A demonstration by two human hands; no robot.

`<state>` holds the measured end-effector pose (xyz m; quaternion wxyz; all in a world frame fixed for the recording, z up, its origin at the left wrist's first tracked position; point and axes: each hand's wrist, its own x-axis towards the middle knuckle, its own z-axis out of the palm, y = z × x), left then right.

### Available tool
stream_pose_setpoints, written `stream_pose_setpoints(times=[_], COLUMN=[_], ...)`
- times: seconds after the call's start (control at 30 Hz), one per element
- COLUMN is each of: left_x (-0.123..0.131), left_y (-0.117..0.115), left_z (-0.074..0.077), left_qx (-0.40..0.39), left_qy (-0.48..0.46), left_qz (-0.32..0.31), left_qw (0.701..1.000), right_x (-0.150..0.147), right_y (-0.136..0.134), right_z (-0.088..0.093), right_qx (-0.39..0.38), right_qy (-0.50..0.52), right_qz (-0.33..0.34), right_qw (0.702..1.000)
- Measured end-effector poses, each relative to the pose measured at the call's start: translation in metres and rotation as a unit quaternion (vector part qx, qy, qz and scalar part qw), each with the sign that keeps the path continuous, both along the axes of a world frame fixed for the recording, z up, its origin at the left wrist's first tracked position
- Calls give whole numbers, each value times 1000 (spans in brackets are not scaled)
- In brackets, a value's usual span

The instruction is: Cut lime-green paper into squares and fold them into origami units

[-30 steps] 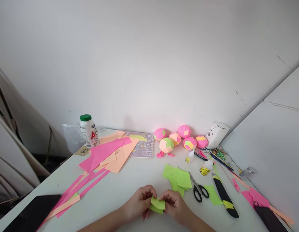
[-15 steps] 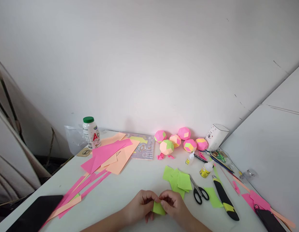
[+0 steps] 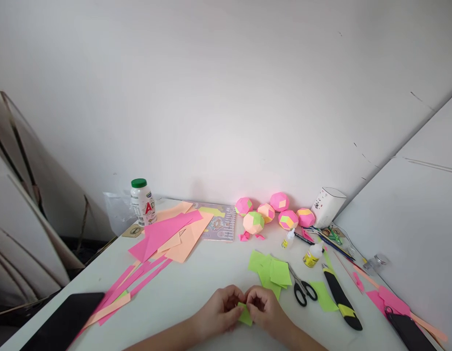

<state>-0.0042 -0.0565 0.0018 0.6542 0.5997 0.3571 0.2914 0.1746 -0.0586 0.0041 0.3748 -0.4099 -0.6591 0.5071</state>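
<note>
— What are the hands on?
— A small folded piece of green paper (image 3: 245,314), thin and matte, at the near edge of the white table (image 3: 197,278). The left hand (image 3: 219,313) and right hand (image 3: 267,312) meet over it, and the fingertips of both are pinched tight on it.
— And around it?
— At 1 o'clock from the hands there's a loose pile of green squares (image 3: 273,271), flat and overlapping; I can't count them. At 2 o'clock is one pair of scissors (image 3: 302,288) with black loop handles. Beyond them lies one knife (image 3: 340,298), long, in black and yellow plastic.
— Anything round?
— Six balls (image 3: 279,201) of paper, faceted, in pink, peach and green, clustered at 12 o'clock by the wall. Two small glue bottles (image 3: 312,254) with yellow labels stand between the balls and the scissors.
— And to the left?
— At 10 o'clock, broad pink and peach sheets (image 3: 167,231) overlap, with long narrow pink strips (image 3: 138,280) nearer the hands. One white plastic jar (image 3: 143,201) with a green cap stands at 11 o'clock. One glossy black slab (image 3: 65,321) lies at 9 o'clock.
</note>
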Motion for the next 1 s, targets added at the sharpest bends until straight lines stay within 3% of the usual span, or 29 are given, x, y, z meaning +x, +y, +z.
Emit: stream_pose_setpoints(times=[0.13, 0.47, 0.73, 1.0], left_x=[5, 8, 5, 5], left_y=[-1, -9, -4, 0], left_z=[-3, 0, -1, 1], left_qx=[76, 91, -29, -63], left_qy=[65, 104, 12, -45], left_qz=[47, 60, 79, 100], left_qw=[994, 989, 996, 992], right_x=[-1, -5, 1, 4], right_y=[0, -4, -2, -1], right_z=[-4, 3, 5, 3], right_qx=[20, 61, -33, -98], right_qy=[-15, -45, 40, 106], right_qz=[-2, 5, 34, 32], right_qw=[1000, 997, 998, 989])
